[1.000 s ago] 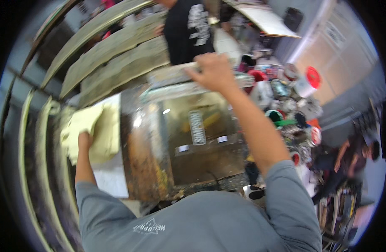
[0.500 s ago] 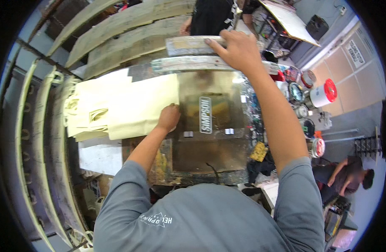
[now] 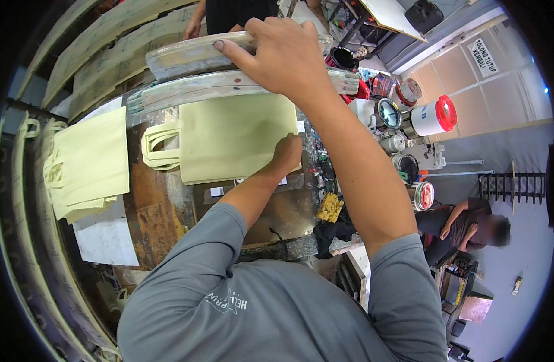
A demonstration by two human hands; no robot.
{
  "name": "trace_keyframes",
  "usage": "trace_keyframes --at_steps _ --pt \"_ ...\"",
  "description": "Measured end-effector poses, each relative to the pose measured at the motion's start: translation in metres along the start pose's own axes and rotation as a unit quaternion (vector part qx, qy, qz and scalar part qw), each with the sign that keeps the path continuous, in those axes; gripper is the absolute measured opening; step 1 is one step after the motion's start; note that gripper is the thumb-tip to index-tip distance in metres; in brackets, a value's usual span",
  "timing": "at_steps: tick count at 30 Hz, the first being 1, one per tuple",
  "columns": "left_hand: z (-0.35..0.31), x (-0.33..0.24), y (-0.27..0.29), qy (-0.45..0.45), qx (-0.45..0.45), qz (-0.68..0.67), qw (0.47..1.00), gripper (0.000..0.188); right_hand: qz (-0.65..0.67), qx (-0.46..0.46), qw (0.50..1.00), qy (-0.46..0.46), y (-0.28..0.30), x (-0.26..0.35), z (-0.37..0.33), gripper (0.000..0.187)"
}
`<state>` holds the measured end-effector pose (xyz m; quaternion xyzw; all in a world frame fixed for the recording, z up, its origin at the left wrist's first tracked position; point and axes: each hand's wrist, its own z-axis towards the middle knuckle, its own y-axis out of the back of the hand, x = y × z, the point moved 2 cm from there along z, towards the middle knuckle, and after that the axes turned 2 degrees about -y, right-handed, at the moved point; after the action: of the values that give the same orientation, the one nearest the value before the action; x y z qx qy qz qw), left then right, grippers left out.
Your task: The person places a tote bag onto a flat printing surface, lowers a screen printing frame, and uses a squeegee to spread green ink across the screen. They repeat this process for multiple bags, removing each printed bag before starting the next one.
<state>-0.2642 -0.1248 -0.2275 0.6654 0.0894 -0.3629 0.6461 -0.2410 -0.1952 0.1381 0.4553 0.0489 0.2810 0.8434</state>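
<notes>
A pale yellow tote bag [image 3: 232, 136] lies flat over the dark printing board [image 3: 259, 217], its looped handles [image 3: 159, 146] pointing left. My left hand [image 3: 287, 152] is closed at the bag's right edge, fingers partly hidden. Beyond the bag, my right hand [image 3: 283, 57] grips the top bar of a paint-stained screen frame [image 3: 189, 55], raised on its edge. A second stained bar [image 3: 198, 86] runs along its foot. To the left sits a stack of similar tote bags [image 3: 93, 157]. Two small white tabs, one of them this tab [image 3: 217, 191], show beside the bag's near edge.
Paint tubs and cans, including a white tub with red lid [image 3: 434, 114], crowd the right side. A yellow sponge [image 3: 330, 207] and black cloth [image 3: 337, 232] lie at the board's right. Racks of bags [image 3: 126, 54] stand left and behind. One person [image 3: 470, 226] sits right; another [image 3: 235, 15] stands beyond.
My left hand has moved right, drawing one tote bag off the stack onto the board, over the printed label design. My right hand keeps hold of the raised frame. The whole view has shifted.
</notes>
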Motion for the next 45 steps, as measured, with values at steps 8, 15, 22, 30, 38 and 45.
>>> trace_keyframes --at_steps 8,15,22,30,38,45 --pt "0.086 0.125 0.078 -0.054 -0.094 0.036 0.993 0.081 0.007 0.024 0.999 -0.029 0.011 -0.006 0.009 0.053" --pt "0.089 0.179 0.125 0.010 0.129 0.135 0.982 0.133 0.028 0.055 0.998 -0.025 0.015 -0.002 0.022 0.053" --pt "0.072 0.152 0.143 0.068 0.119 0.203 0.970 0.122 0.064 0.082 0.993 -0.048 0.015 -0.003 0.028 0.054" --pt "0.070 0.153 0.134 0.066 0.111 0.234 0.964 0.120 -0.026 0.116 0.992 -0.040 0.019 0.005 0.030 0.056" --pt "-0.016 0.139 0.178 -0.095 -0.054 0.177 0.978 0.074 0.021 0.204 0.973 -0.104 0.025 0.017 0.033 0.060" --pt "-0.226 0.138 0.253 -0.019 0.098 0.152 0.983 0.072 -0.019 0.097 0.993 -0.063 0.028 0.023 0.018 0.058"
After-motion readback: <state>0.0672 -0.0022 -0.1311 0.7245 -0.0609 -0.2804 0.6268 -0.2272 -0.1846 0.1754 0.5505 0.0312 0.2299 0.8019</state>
